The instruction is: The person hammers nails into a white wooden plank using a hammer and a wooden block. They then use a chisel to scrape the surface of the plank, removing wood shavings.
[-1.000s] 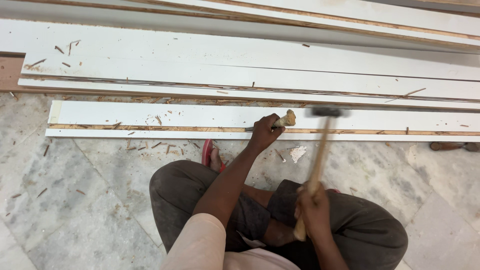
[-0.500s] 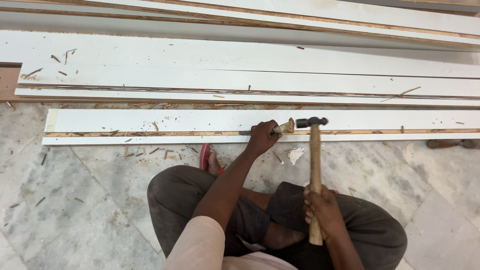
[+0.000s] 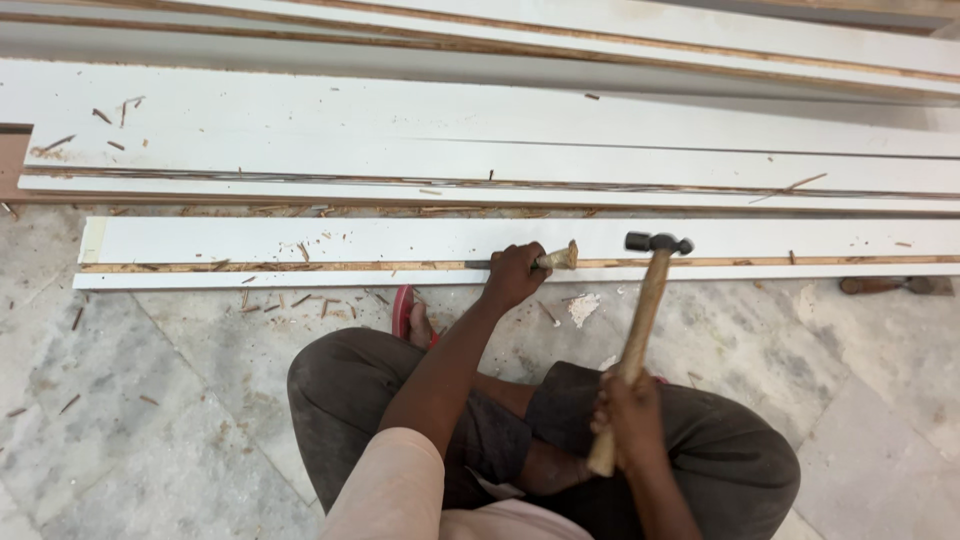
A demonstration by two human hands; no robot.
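My left hand [image 3: 512, 275] grips a chisel with a worn wooden handle [image 3: 560, 258], its blade lying along the brown groove of a long white board [image 3: 300, 240] on the floor. My right hand [image 3: 625, 415] holds a wooden-handled hammer [image 3: 640, 330] upright. Its dark metal head [image 3: 658, 242] hangs a short way right of the chisel's butt, apart from it. I am squatting, knees in dark trousers on both sides of my arms.
More long white boards [image 3: 500, 130] lie stacked beyond the one being cut. Wood chips litter the marble floor [image 3: 150, 400] and the boards. A red sandal [image 3: 403, 312] shows under my left foot. A brown-handled tool [image 3: 885, 285] lies at the right.
The hammer swung down to strike the chisel's butt half a second ago and has now drawn back to the right. My left hand and the chisel stay put on the groove.
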